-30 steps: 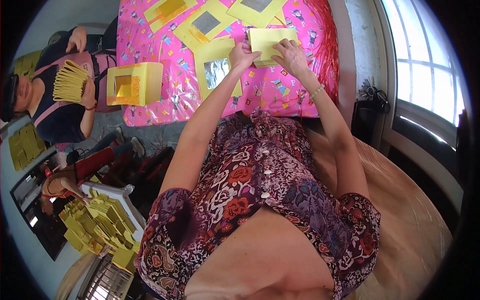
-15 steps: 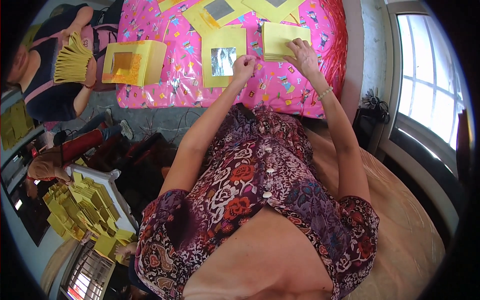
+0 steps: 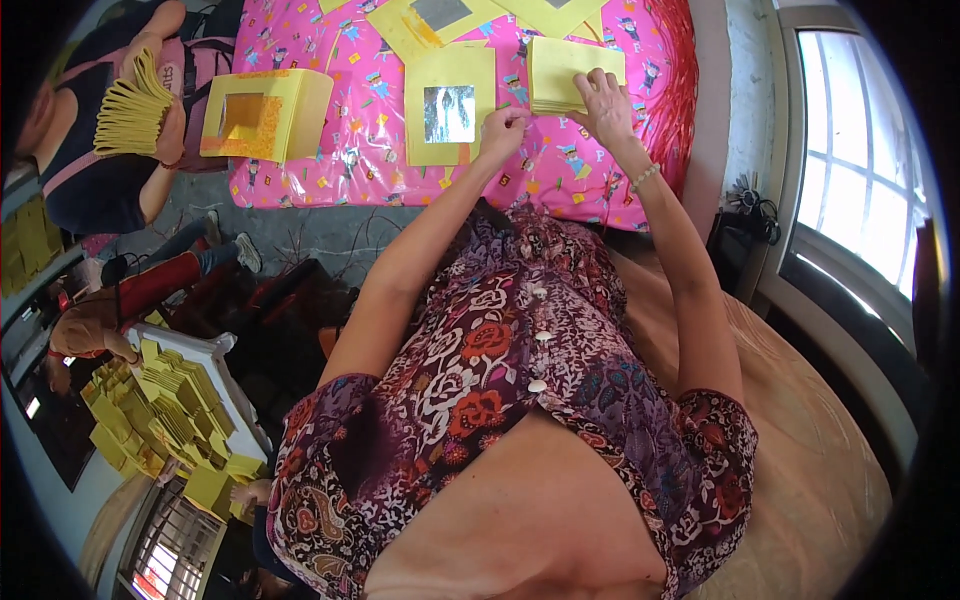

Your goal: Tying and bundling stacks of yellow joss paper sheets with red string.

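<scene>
My left hand is closed in a pinch at the right edge of a yellow paper sheet with a shiny silver square on it. Whatever its fingers hold, if anything, is too small to make out. To the right lies a stack of plain yellow paper sheets. My right hand rests on that stack's near right part, fingers bent and slightly apart on the top sheet. A beaded bracelet circles my right wrist.
A pink patterned plastic cover lies under the papers. At left stands a thick yellow stack with an orange-edged square; more yellow sheets lie at the back. A person holds fanned yellow papers. Lower left, a white table bears yellow bundles.
My right hand's fingers have drawn up and bent more on the stack. My left hand stays pinched near the sheet's edge. The whole view has shifted slightly.
</scene>
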Demonstrator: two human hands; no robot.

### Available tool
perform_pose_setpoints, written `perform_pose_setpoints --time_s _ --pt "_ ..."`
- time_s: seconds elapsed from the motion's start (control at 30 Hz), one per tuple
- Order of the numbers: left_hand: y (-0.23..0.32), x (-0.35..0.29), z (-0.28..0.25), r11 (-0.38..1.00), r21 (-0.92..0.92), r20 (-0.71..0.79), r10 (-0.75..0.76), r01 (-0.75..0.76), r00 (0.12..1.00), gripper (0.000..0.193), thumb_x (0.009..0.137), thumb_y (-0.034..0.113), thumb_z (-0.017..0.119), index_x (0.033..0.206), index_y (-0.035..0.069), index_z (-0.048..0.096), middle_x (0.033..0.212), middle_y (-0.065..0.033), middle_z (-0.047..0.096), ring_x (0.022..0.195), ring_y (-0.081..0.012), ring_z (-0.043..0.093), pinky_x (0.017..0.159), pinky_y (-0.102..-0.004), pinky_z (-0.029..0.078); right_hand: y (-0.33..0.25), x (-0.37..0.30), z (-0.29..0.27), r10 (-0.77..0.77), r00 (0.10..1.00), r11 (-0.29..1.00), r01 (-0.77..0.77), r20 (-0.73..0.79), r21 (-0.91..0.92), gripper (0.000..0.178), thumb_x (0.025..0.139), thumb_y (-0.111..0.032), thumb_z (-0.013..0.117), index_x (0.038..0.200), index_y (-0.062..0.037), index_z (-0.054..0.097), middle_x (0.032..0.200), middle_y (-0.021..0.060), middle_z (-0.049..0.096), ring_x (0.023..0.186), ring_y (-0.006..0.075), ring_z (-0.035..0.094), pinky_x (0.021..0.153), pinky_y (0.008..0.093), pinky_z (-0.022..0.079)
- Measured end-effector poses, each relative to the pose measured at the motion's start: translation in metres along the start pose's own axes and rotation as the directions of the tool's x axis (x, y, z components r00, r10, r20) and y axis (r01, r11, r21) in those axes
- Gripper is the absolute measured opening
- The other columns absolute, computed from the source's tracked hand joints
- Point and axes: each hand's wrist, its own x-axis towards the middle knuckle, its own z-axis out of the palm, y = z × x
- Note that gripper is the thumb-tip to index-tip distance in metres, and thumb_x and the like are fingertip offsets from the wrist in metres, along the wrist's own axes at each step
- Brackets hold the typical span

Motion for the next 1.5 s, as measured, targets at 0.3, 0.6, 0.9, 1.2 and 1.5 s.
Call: perform_pose_setpoints --time_s 0.3,0.6,0.9,1.2,1.5 --pt "0.002 0.002 -0.009 0.999 0.030 0.052 -0.040 0.039 0.998 0.019 0.088 0.007 0.053 0.102 0.001 0.064 0.084 -0.0078 0.066 0.070 -0.0129 0.063 0.062 -0.0252 0.052 0.003 0.000 0.007 -0.035 0.999 0.999 0.036 -0.022 0.027 0.051 0.069 -0.034 0.075 0.107 -0.0160 0.047 0.102 0.0058 0.049 0.098 0.0231 0.050 0.077 0.0376 0.047" --pt "0.018 0.002 -0.012 0.993 0.096 0.070 -0.072 0.065 0.995 0.021 0.090 0.009 0.052 0.107 0.003 0.062 0.088 -0.0066 0.065 0.070 -0.0119 0.062 0.060 -0.0236 0.051 0.006 0.004 0.008 -0.046 0.998 0.998 0.048 -0.039 0.037 0.048 0.075 -0.045 0.066 0.105 -0.0121 0.048 0.100 0.0068 0.049 0.094 0.0240 0.051 0.077 0.0383 0.048" --pt "0.026 0.004 -0.011 0.996 0.068 0.051 -0.064 0.060 0.997 0.022 0.087 0.008 0.051 0.104 0.001 0.064 0.087 -0.0090 0.067 0.072 -0.0129 0.064 0.061 -0.0252 0.051 0.006 0.005 0.011 -0.069 0.997 0.998 0.069 -0.039 -0.007 0.045 0.077 -0.046 0.064 0.103 -0.0123 0.049 0.099 0.0061 0.049 0.094 0.0236 0.052 0.076 0.0381 0.049" --pt "0.030 0.007 -0.011 0.996 0.087 0.052 -0.037 0.033 0.998 0.022 0.088 0.008 0.051 0.105 0.001 0.063 0.090 -0.0095 0.067 0.074 -0.0140 0.065 0.062 -0.0251 0.052 0.009 0.008 0.011 -0.063 0.997 0.998 0.062 -0.038 -0.017 0.042 0.078 -0.046 0.063 0.104 -0.0158 0.052 0.099 0.0049 0.051 0.097 0.0229 0.053 0.077 0.0383 0.049" --pt "0.034 0.009 -0.011 0.996 0.074 0.041 -0.049 0.046 0.998 0.022 0.087 0.008 0.051 0.104 0.001 0.064 0.088 -0.0095 0.067 0.072 -0.0134 0.065 0.061 -0.0247 0.052 0.009 0.008 0.008 -0.092 0.995 0.995 0.091 -0.031 -0.040 0.041 0.081 -0.045 0.059 0.102 -0.0127 0.049 0.098 0.0062 0.049 0.094 0.0228 0.053 0.074 0.0376 0.050"
